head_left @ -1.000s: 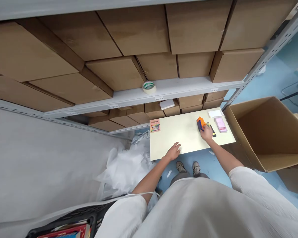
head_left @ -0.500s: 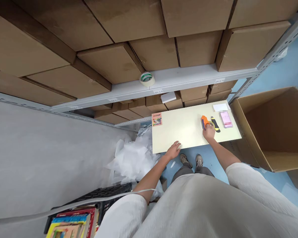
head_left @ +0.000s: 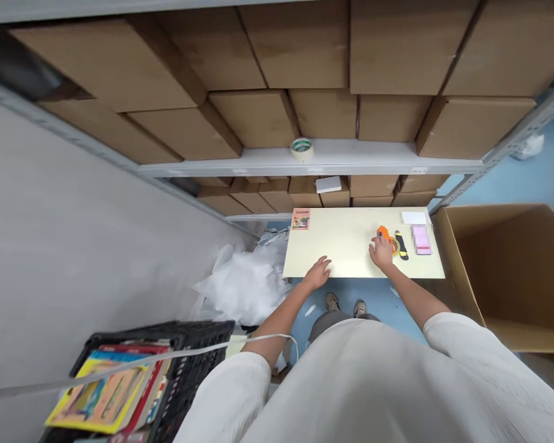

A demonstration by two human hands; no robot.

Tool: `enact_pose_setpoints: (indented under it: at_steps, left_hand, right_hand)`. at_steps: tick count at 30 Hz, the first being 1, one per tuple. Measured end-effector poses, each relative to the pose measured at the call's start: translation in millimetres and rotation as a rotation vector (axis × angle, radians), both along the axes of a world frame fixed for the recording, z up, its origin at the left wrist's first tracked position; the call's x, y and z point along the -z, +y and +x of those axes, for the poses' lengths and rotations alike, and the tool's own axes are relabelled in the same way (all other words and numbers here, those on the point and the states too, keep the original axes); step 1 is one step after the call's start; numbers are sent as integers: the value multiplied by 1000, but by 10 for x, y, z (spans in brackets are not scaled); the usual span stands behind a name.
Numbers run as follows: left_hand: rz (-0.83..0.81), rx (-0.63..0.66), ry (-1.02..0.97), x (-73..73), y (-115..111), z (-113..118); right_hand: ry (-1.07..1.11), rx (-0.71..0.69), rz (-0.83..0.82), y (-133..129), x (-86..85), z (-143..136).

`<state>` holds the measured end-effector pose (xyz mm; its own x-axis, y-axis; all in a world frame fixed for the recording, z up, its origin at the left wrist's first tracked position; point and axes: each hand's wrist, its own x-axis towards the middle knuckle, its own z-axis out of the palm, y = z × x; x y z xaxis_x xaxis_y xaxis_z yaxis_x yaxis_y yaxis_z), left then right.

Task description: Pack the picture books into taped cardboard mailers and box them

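Note:
My left hand (head_left: 317,273) is at the front edge of the cream tabletop (head_left: 337,237), its fingers spread and holding nothing. My right hand (head_left: 381,252) is beside the orange tape dispenser (head_left: 383,232), fingers apart and pointing left. Partly behind that hand, a roll of yellowish tape (head_left: 395,246) shows in the dispenser. To its right lies a black and yellow utility knife (head_left: 401,245). A small pink booklet (head_left: 300,219) rests at the tabletop's far left corner.
A pink blurred item (head_left: 421,239) and a white card (head_left: 413,218) lie at the right. Shelves of cardboard boxes (head_left: 323,114) stand behind, with a tape roll (head_left: 301,148) on the ledge. An open carton (head_left: 457,264), white wrapping (head_left: 244,286) and a black crate of books (head_left: 180,357) flank me.
My right hand has let go of the tape dispenser and shifted slightly left, its fingers opening. My left hand remains near the front edge. The camera view has turned.

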<state>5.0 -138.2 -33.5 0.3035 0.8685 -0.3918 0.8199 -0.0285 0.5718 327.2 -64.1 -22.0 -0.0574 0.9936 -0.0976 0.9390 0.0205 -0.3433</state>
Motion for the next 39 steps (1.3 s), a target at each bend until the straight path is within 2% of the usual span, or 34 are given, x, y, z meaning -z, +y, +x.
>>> enact_pose_setpoints:
  at_steps: [3, 7, 14, 20, 24, 29, 34, 39]
  left_hand:
    - [50, -118, -18, -41, -117, -97]
    - [115, -307, -37, -67, -319, -343]
    - [197, -628, -55, -26, -594, -974]
    - [260, -790, -114, 156, -694, -1636]
    - [226, -904, -154, 336, -682, -2056]
    - [169, -993, -193, 539, -626, -2450]
    - [88, -1058, -190, 786, -593, -2712]
    - [37, -1205, -214, 1170, -587, -2845]
  right_hand:
    - [26, -147, 20, 140, -60, -249]
    - [81, -359, 49, 281, -100, -773]
    - [206, -677, 62, 382, -105, -1989]
    - [231, -856, -38, 419, -15, -3034]
    - [292, -887, -159, 472, 190, -3651]
    - [383, -805, -355, 530, 552, -4306]
    - [418, -707, -526, 579, 932, -4812]
    - [410, -670, -648, 611, 1406, -5165]
